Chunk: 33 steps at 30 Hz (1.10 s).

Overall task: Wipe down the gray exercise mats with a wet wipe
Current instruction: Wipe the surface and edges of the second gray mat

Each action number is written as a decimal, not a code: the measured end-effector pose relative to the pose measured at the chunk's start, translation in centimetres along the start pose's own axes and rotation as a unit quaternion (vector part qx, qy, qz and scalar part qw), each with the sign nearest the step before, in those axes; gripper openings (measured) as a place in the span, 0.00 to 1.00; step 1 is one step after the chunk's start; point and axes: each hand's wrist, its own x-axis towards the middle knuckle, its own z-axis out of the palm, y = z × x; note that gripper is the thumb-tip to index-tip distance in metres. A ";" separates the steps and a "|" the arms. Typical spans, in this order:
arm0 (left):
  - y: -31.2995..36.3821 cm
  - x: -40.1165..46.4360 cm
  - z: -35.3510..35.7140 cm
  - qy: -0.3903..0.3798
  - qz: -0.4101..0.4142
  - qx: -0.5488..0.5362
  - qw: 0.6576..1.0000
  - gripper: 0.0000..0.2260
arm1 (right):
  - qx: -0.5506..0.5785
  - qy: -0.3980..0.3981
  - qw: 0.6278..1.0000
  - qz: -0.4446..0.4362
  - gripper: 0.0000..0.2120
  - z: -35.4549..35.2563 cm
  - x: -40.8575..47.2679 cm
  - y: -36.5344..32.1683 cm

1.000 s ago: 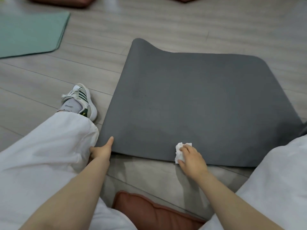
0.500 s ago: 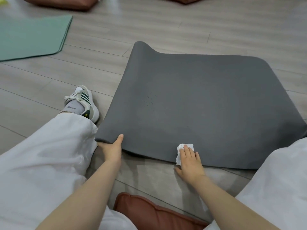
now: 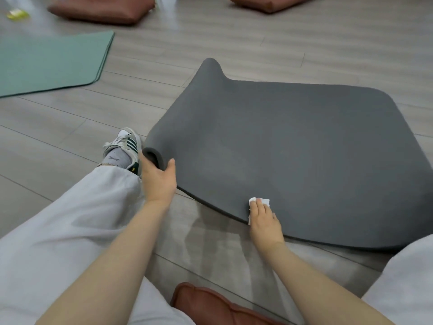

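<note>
**mat_newbie:** ok so where's everything sitting right now?

**floorstretch22:** the gray mat (image 3: 293, 146) lies on the wood floor (image 3: 234, 43), filling the middle and 3 o'clock side of the view. Its near-left corner is curled up off the floor around 9 o'clock of the mat, and the left hand (image 3: 159, 179) grips that rolled corner, thumb on top and fingers tucked underneath.

**mat_newbie:** and the wipe?

**floorstretch22:** the white wet wipe (image 3: 260, 202) sits on the mat's near edge, about 6 o'clock. The right hand (image 3: 264, 221) presses it down with flat, straight fingers, not curled round it, so that hand's basically open on top of it.

**mat_newbie:** other stuff around?

**floorstretch22:** a green mat (image 3: 46, 62) at 10 o'clock, well apart from the gray one. Two brown cushions (image 3: 100, 10) along 12 o'clock, another brown cushion (image 3: 210, 306) at 6 o'clock between the person's legs. White trousers (image 3: 70, 219), and a sneaker (image 3: 126, 141) just beside the curled corner.
</note>
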 end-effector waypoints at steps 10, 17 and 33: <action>2.3 10.3 -9.9 0.031 0.126 0.322 0.938 0.26 | 0.123 -0.044 0.982 -0.133 0.24 -3.3 4.0 -15.5; -1.2 12.9 -13.1 0.008 0.070 0.391 0.917 0.32 | 0.098 -0.105 0.971 -0.193 0.29 -3.0 4.9 -21.7; -3.9 8.7 -7.9 -0.156 0.172 0.562 0.794 0.38 | 0.250 -0.078 0.963 -0.058 0.14 -2.5 1.5 -11.5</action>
